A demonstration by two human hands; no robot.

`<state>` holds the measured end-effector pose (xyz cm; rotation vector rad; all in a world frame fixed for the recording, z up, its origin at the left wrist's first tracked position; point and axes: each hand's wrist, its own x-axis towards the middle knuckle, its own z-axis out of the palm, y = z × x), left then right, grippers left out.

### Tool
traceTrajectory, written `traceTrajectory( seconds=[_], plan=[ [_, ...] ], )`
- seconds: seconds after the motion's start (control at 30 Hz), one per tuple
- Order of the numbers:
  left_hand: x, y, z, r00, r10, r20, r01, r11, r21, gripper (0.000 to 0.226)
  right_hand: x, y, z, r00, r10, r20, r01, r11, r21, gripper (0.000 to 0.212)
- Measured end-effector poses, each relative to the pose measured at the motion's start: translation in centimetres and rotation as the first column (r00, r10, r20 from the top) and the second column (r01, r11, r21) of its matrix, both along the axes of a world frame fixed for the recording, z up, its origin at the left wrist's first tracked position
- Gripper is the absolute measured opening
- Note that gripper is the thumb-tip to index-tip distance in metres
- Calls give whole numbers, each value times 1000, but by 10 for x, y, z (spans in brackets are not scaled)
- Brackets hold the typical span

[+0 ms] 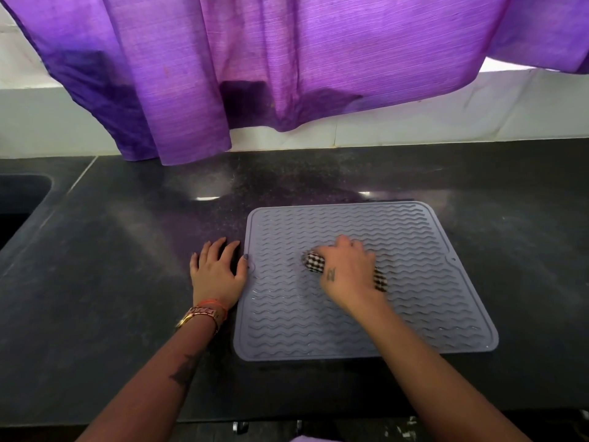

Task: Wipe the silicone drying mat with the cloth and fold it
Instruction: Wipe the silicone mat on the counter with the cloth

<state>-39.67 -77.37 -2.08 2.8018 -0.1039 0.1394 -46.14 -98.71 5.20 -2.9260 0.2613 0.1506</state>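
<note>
Head view, looking down at a dark speckled counter (127, 266). Grey-blue silicone drying mat (430, 282) lying flat on it, right of centre, wavy ridges all over, raised rim, corners rounded. Unfolded, all four edges down on the counter as far as visible.

Right hand (347, 269) sitting on the mat, a bit left of the mat's middle, palm down. Bunched-up checked cloth (314, 263) trapped under that hand, black-and-white pattern poking out on the thumb side and again on the little-finger side near the wrist. Fingers curled over the cloth and gripping it, pressing it onto the ridges. A bit blurry around the fingertips, so hard to say exactly how each finger lies. Small tattoo on the back of the hand.

Left hand (220, 269) flat on the counter just beside the mat's left edge, fingers straight and spread a little, holding nothing. Thumb tip touching the mat's rim about halfway along that edge; rest of the hand on bare counter. Watch (199, 315) and orange thread bands on that wrist, tattoo on the forearm.

So: cloth on the mat under the right hand, mat between the two forearms and mostly under the right one.

Purple curtain (287, 68) hanging over the back wall, hem just reaching the counter at left. Edge of a sink (22, 199) at far left.
</note>
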Motion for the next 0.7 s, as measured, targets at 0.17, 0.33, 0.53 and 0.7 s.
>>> traceTrajectory(
  seconds=[0.17, 0.33, 0.53, 0.7],
  plan=[
    [0, 0, 1, 1000, 0, 1, 0, 1000, -1, 61, 4, 54, -6, 941, 334, 60, -337, 940, 47, 52],
    [0, 1, 0, 1000, 1, 9, -1, 1000, -3, 60, 4, 61, -19, 895, 445, 29, -440, 892, -106, 51],
    [0, 2, 0, 1000, -7, 7, 7, 1000, -12, 60, -3, 44, -20, 925, 380, 34, -375, 923, -88, 49],
    [2, 2, -2, 1000, -12, 16, 13, 1000, -19, 42, -14, 19, -24, 950, 305, 64, -303, 952, -43, 51]
  ],
)
